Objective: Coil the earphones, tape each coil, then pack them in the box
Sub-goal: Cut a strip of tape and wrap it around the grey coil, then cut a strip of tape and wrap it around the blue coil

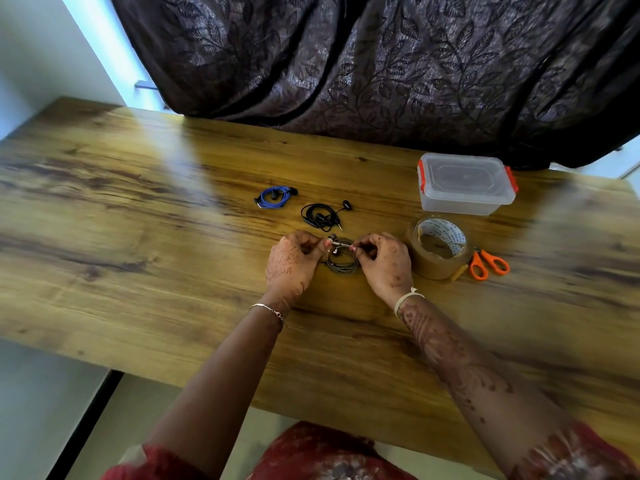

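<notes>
Pinching the grey earphone coil (341,263) at its upper edge with left hand (294,261) and right hand (382,261), fingers of both curled onto the wire. Holding it low at the wooden table (138,209), contact not determinable. Lying beyond the hands: black earphones (322,216) and blue earphones (275,196), both coiled. Standing to the right: tape roll (438,251), orange scissors (488,263) just beside it, and farther back the lidded clear box (465,183).

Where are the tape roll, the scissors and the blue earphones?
tape roll (433,265): head view, on its brown outer wall.
scissors (490,256): head view, on an orange handle.
blue earphones (266,198): head view, on the coiled blue cable.
</notes>
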